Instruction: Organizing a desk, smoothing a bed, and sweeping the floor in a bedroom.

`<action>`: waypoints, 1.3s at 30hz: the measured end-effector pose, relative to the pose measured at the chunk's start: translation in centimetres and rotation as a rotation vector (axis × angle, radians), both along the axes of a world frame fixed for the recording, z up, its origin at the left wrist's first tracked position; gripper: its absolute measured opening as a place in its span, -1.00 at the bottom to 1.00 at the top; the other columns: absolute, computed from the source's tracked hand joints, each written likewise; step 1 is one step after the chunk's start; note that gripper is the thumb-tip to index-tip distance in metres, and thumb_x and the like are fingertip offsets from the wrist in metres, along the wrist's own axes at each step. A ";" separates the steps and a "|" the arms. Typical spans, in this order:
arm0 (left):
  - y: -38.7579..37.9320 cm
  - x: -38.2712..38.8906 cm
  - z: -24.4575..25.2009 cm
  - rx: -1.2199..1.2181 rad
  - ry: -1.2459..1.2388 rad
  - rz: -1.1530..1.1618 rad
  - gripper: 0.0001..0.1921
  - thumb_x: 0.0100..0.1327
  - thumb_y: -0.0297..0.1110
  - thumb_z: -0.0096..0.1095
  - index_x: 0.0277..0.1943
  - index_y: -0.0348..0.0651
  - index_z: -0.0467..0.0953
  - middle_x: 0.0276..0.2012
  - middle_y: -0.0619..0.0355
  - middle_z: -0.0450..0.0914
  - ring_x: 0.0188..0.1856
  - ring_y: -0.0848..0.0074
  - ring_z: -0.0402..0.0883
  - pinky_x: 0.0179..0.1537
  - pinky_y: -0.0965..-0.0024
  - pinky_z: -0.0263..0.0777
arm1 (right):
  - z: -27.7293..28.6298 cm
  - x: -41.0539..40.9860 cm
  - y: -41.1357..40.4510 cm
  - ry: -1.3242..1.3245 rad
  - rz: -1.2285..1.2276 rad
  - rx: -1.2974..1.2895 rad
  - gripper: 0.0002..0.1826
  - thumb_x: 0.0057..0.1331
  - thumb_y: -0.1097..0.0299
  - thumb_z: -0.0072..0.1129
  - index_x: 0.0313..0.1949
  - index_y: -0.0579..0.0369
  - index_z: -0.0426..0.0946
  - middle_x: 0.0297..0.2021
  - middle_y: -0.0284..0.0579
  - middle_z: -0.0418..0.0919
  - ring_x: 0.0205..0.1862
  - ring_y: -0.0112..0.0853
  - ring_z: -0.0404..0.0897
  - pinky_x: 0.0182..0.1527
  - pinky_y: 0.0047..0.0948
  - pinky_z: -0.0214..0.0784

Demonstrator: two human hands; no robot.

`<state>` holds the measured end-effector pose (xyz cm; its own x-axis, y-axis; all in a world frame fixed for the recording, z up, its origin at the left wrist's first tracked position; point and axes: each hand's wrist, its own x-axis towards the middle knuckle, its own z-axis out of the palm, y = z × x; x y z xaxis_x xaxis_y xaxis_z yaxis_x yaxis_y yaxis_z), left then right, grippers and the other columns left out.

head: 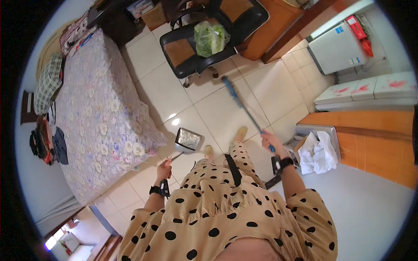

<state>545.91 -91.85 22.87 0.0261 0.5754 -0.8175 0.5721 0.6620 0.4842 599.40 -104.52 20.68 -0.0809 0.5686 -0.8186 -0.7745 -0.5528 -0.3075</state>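
My left hand (164, 171) grips the handle of a long-handled dustpan (188, 140), whose pan hangs over or rests on the tiled floor (217, 114) near the bed's corner; I cannot tell which. In my right hand (272, 142) is the upper end of a blue broom (233, 94). Its shaft slants away to the upper left, and the bristled head reaches toward a wheel of the office chair. The pan looks shiny inside, and its contents are unclear. Both of my feet stand on the tiles between the two tools.
A black and brown office chair (179, 50) holds a bag of leafy greens (211, 39). To the left is a bed with a floral cover (98, 124). On the right are a wooden cabinet (365, 140), white plastic bags (317, 153) and a small refrigerator (338, 49).
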 end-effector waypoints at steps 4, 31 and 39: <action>-2.7 0.9 1.4 0.039 0.049 0.135 -0.54 0.01 -0.57 -0.10 0.04 -0.17 0.41 -0.82 0.24 0.33 -0.87 0.62 0.25 -0.84 0.51 0.10 | -2.2 6.8 9.5 -0.125 0.002 0.102 -0.76 0.21 0.47 -0.05 -0.19 -0.04 0.13 -0.75 -0.39 0.16 -0.79 -0.61 0.21 -0.80 -0.64 0.05; -15.2 14.0 8.7 0.052 0.181 1.032 -0.64 0.13 -0.45 -0.01 0.03 -0.25 0.42 -0.76 0.34 0.27 -0.82 0.72 0.17 -0.82 0.61 0.00 | -1.3 6.0 21.8 -0.429 1.265 0.170 -0.25 0.16 0.49 -0.08 0.31 0.05 -0.19 -0.76 -0.32 0.25 -0.80 -0.53 0.20 -0.74 -0.54 0.05; -17.2 12.6 7.3 0.080 0.112 1.149 -0.61 0.11 -0.47 -0.02 0.05 -0.22 0.41 -0.73 0.32 0.30 -0.81 0.71 0.18 -0.81 0.62 0.02 | -2.6 -6.7 23.3 -0.224 1.447 0.091 -0.16 0.08 0.58 -0.05 0.32 0.03 -0.25 -0.69 -0.35 0.25 -0.71 -0.60 0.24 -0.69 -0.62 0.05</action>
